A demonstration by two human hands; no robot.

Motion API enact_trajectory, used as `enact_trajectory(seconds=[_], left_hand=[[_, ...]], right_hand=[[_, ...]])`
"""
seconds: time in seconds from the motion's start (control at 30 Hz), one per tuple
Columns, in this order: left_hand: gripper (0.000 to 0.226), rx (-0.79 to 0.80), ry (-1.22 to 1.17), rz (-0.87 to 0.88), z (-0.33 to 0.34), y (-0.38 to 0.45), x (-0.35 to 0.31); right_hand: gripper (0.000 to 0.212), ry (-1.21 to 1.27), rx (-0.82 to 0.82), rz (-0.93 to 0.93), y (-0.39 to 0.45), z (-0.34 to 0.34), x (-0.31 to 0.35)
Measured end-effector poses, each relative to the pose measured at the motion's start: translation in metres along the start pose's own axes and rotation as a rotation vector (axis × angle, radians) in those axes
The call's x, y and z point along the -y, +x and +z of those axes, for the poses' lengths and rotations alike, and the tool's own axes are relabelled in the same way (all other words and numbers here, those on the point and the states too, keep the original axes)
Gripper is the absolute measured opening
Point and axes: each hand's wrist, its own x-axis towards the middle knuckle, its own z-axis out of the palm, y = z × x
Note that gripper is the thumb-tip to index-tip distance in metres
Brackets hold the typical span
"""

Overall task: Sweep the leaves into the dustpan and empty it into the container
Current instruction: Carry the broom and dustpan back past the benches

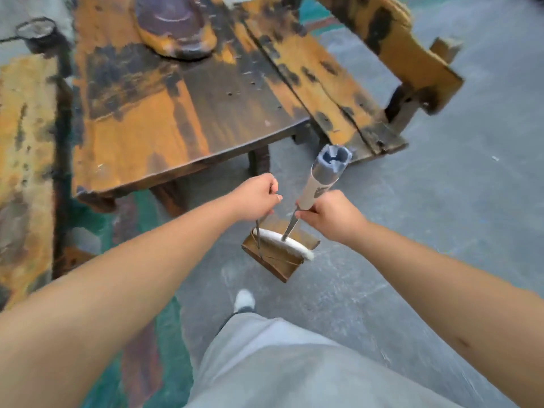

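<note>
Dustpan (pixel 278 260): brown, box-shaped, low above the grey concrete floor (pixel 441 201), just ahead of my feet; whether it touches the floor I cannot tell. Thin upright handle (pixel 258 234) rises from its near-left side.

Broom head (pixel 287 244): white bristle strip lying across the dustpan's open top, touching its rim.

Broom handle (pixel 319 184): pale shaft with a grey hollow end cap, tilted up and away from me.

Left hand (pixel 254 198): clenched around the top of the dustpan's thin handle, knuckles up.

Right hand (pixel 331 214): clenched around the broom handle, below the grey cap and above the narrow rod running down to the bristles.

Leaves: none that I can make out in the pan or on the floor nearby; the view is blurred.

Wooden table (pixel 164 113): worn, orange and black, left of centre, beyond the hands.

Wooden bench (pixel 347 92): same worn finish, just right of the table.

Round dark bowl-like object (pixel 173 22): resting on the table's far end.

White shoe (pixel 244 300): on the floor behind the dustpan, below grey trousers (pixel 294 366).
</note>
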Motion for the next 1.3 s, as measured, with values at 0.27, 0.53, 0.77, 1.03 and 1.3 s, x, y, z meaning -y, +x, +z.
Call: enact_trajectory(seconds=[0.27,0.53,0.77,1.03,1.3], left_hand=[[0.019,0.382,0.115,0.148,0.060,0.182,-0.108],[0.020,0.590,0.083,0.276,0.134,0.321,-0.245],[0.018,0.551,0.089,0.340,0.220,0.442,-0.373],[0.022,0.406,-0.040,0.261,0.289,0.560,-0.503],[0.024,0.356,-0.053,0.337,0.329,0.717,-0.612]], right_hand=[[0.024,0.059,-0.154,0.407,0.027,-0.066,-0.143],[0.022,0.076,-0.339,0.665,0.026,-0.159,-0.277],[0.021,0.079,-0.433,0.744,0.030,-0.230,-0.436],[0.021,0.081,-0.369,0.768,0.046,-0.352,-0.594],[0.022,0.034,-0.362,0.734,0.124,-0.455,-0.749]])
